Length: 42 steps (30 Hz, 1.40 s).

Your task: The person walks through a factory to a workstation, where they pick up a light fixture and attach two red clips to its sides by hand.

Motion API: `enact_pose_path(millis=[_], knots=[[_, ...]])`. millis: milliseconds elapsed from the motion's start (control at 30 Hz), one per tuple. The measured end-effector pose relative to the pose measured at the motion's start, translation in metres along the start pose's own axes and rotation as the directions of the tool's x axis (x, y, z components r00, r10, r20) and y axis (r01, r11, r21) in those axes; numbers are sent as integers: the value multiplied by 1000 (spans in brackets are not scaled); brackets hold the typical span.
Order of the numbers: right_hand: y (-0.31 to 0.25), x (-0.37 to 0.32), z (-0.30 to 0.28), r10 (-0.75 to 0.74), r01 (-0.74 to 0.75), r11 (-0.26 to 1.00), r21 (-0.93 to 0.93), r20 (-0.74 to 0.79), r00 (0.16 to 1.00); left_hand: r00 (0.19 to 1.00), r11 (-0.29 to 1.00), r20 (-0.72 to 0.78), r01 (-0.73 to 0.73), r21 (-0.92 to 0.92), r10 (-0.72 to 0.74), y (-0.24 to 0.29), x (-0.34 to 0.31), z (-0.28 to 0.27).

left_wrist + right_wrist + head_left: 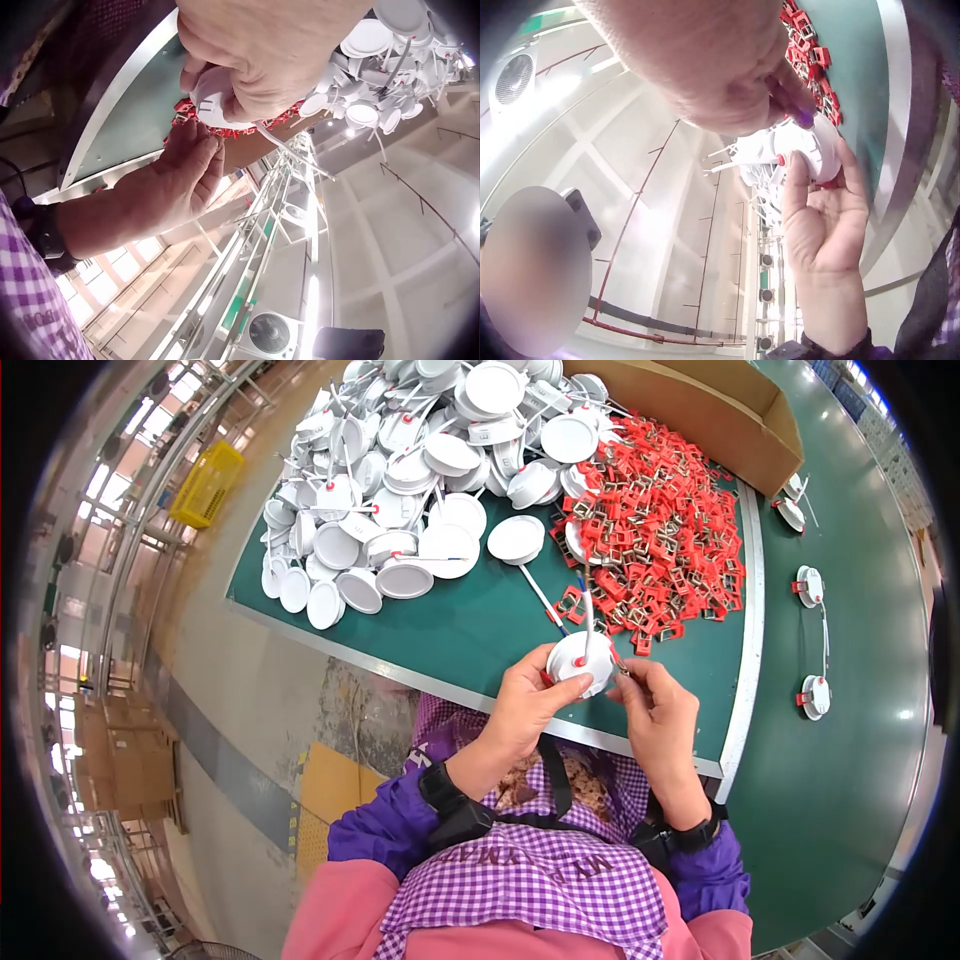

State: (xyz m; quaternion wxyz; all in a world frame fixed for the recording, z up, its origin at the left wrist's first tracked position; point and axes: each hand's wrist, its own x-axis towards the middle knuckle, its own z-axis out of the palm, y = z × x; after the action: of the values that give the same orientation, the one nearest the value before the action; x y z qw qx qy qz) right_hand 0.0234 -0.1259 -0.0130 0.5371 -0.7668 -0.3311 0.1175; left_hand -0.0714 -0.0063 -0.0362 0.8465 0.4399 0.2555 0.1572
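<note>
My left hand (522, 708) grips a white round lamp housing (597, 672), thumb on its back near the red cable entry. A short white cable (588, 615) stands up from it. At the housing's right rim, the thumb and fingertips of my right hand (662, 722) pinch a small red clip (616, 656) with a metal part, mostly hidden by the fingers. The right wrist view shows the left thumb and fingers around the housing (823, 154). In the left wrist view, the right fingertips meet close beside the housing (211, 105).
A large heap of white lamps (400, 470) covers the back left of the green table (450, 630). Beside it lies a pile of red clips (660, 520), with a cardboard box (700, 405) behind. One lamp (516, 540) lies just ahead. Several lamps rest on the right-hand surface (870, 760).
</note>
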Motion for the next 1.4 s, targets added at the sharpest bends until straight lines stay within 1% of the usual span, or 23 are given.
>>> enact_pose_path(millis=[67, 100, 267, 400, 467, 533, 567, 600, 667, 733, 800, 833, 867, 933, 1067, 1100, 1133, 1167, 1200, 1267, 1333, 1367, 1400], knots=[[-1, -2, 2, -37, 37, 999, -38, 4, 999, 997, 995, 21, -80, 57, 79, -2, 1, 0], [-1, -3, 3, -75, 75, 994, -76, 3, 997, 997, 995, 18, -79, 57, 78, -2, 1, 0], [1, -5, 5, -70, 69, 995, -67, -1, 998, 988, 980, 54, -153, 129, 147, -6, 2, -2], [0, -6, 5, -27, 27, 1000, -3, -10, 1000, 990, 972, 82, -132, 196, 118, -2, 2, -5], [0, -7, 3, -47, 47, 998, -40, 4, 999, 991, 969, 103, -110, 220, 89, 2, 0, -5], [1, -7, -1, -74, 76, 995, -69, 23, 997, 988, 980, 123, -113, 161, 94, 1, -2, -4], [3, -6, -2, 4, -5, 999, 47, 10, 1000, 985, 988, 141, -113, 102, 99, 2, -4, -4], [4, -4, -2, 80, -81, 983, 167, 13, 997, 988, 981, 132, -105, 162, 84, 5, -6, -3], [-1, -6, -8, 188, -193, 936, 294, 46, 981, 986, 989, 161, -73, 131, 52, 3, -7, -5], [-7, -9, -14, 279, -309, 879, 362, 135, 951, 980, 988, 191, -84, 132, 57, 4, -7, -6], [-4, -10, -17, 262, -300, 880, 370, 149, 953, 952, 988, 304, -68, 142, 22, 8, -7, -4], [-3, -10, -18, 255, -296, 878, 377, 155, 954, 946, 972, 321, -123, 199, 54, 8, -8, -3], [0, -10, -19, 256, -296, 878, 376, 153, 954, 945, 973, 323, -122, 198, 53, 7, -8, -2], [4, -8, -21, 252, -310, 848, 431, 187, 950, 950, 996, 312, -39, 78, 13, 4, -6, 1], [11, -1, -36, 279, -347, 837, 424, 215, 936, 949, 983, 308, 4, 183, -61, 3, 3, 10], [17, 1, -46, 259, -304, 862, 405, 164, 952, 912, 900, 389, -275, 339, 132, 8, 8, 12], [24, 3, -58, 238, -264, 886, 382, 115, 964, 821, 722, 492, -525, 451, 290, 14, 14, 14], [32, 4, -74, 217, -204, 923, 327, -2, 976, 778, 469, 472, -628, 621, 415, 26, 19, 11], [41, 6, -94, 184, -147, 953, 266, -121, 975, 742, 335, 459, -645, 687, 489, 37, 31, 3], [62, 6, -139, 230, -195, 971, 137, -318, 920, 662, -12, 472, -574, 819, 582, 65, 47, -13], [107, 1, -191, 254, -251, 965, 71, -477, 841, 685, -293, 475, -374, 880, 552, 70, 65, -34], [125, -2, -212, 253, -252, 965, 69, -481, 839, 701, -358, 480, -329, 874, 528, 71, 73, -41], [140, -5, -231, 298, -328, 944, 45, -545, 784, 716, -422, 481, -282, 862, 505, 71, 80, -47]])
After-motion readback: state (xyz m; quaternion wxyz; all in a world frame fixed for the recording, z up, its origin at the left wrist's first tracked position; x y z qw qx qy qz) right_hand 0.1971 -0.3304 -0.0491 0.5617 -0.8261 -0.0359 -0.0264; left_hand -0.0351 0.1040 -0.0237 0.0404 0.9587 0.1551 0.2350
